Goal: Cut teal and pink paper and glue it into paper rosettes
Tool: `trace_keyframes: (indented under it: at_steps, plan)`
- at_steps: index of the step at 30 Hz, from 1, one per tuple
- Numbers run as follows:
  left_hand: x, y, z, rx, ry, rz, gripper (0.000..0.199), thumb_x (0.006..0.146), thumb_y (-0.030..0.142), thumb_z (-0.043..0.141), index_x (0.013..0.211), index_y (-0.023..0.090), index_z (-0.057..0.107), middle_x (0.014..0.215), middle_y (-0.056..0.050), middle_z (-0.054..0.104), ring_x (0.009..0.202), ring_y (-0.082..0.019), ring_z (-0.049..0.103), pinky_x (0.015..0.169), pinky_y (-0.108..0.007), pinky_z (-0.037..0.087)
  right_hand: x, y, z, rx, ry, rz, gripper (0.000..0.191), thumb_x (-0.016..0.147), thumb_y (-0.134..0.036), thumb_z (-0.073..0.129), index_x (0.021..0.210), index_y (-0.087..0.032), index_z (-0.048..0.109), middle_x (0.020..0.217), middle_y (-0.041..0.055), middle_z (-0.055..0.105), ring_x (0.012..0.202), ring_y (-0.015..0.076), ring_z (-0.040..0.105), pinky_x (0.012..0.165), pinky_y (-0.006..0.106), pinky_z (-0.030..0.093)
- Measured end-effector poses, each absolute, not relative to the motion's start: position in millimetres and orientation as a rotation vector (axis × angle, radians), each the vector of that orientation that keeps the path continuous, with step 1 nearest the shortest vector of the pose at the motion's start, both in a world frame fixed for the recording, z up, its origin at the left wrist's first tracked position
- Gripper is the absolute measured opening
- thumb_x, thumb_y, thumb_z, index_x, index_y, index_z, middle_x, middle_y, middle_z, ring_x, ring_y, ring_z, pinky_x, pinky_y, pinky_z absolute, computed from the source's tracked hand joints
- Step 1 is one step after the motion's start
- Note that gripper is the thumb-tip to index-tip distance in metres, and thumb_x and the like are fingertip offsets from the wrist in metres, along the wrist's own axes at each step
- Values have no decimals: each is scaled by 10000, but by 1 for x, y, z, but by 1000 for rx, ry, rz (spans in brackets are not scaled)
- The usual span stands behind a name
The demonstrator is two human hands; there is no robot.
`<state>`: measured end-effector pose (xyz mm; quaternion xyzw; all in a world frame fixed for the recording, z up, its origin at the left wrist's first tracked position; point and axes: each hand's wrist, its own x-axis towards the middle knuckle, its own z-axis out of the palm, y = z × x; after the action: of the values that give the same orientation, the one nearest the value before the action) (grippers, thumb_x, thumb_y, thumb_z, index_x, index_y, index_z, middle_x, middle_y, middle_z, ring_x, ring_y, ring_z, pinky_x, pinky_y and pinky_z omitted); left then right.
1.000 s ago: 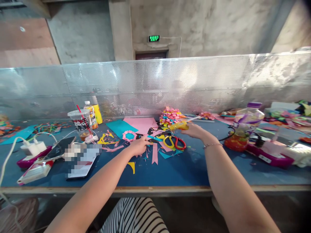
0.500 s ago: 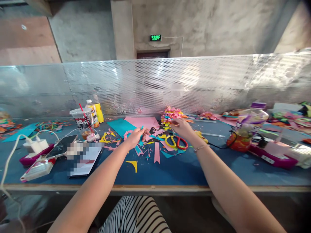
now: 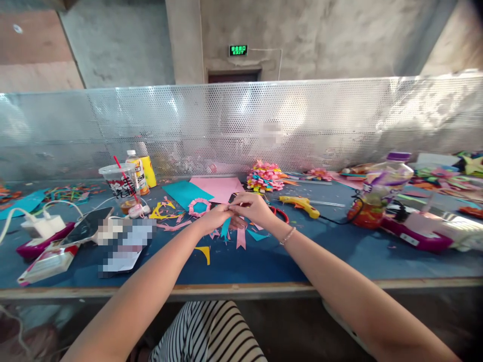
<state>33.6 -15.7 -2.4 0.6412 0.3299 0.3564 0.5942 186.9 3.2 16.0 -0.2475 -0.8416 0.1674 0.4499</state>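
My left hand (image 3: pixel 216 220) is closed, with a blue paper strip (image 3: pixel 225 229) hanging from its fingers. My right hand (image 3: pixel 252 208) meets it at the fingertips, thumb and fingers pinched together; whatever lies between them is too small to make out. Just left of the hands lies a pink folded-paper ring (image 3: pixel 199 207), flat on the blue table. Behind the right hand stands a pile of pink, yellow and blue folded paper pieces (image 3: pixel 264 177). Red-handled scissors (image 3: pixel 281 215) are partly covered by that hand. Below the hands rests a notched pink paper strip (image 3: pixel 240 239).
A yellow glue gun (image 3: pixel 302 205) with a black cord lies to the right, near a purple-capped bottle (image 3: pixel 385 188). At left stand a plastic cup (image 3: pixel 121 186) with a red straw, a drink bottle (image 3: pixel 138 173) and a phone (image 3: pixel 128 249). Blue sheets (image 3: pixel 184 193) and paper scraps lie around.
My right hand has moved left and nearer from beside the paper pile, and now meets my left hand. The glue gun and pink ring show more fully.
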Motion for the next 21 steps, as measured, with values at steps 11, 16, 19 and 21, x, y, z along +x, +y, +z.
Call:
trace_keyframes:
  at_steps: [11,16,19,21]
  plan:
    - [10,-7,4,1510,878,973,441,722,501,527,979,146,578,970,-89,594,723,-119,545,586,-225,418,212,12,31,-855,-1896,1041,204,674,-321,624,740,-145,544,585,-18,553,524,78,539,559,220,463]
    - [8,2,-4,1936,1149,891,244,676,381,578,716,140,577,666,-6,545,584,-88,461,522,-201,340,218,14,27,-898,-2107,1134,239,629,-295,667,778,-137,567,614,-7,579,556,94,567,542,211,455]
    - [6,-1,-1,2110,1131,703,211,660,326,575,567,141,533,531,28,470,500,-71,406,500,-208,310,220,16,23,-880,-2214,1135,245,634,-295,662,798,-144,561,621,-10,578,569,100,573,519,202,445]
    - [5,-7,4,2156,1161,541,270,653,352,577,495,143,511,454,36,435,438,-65,373,466,-215,282,220,18,21,-900,-2251,1112,245,635,-293,657,804,-147,557,621,-12,574,571,105,576,509,201,444]
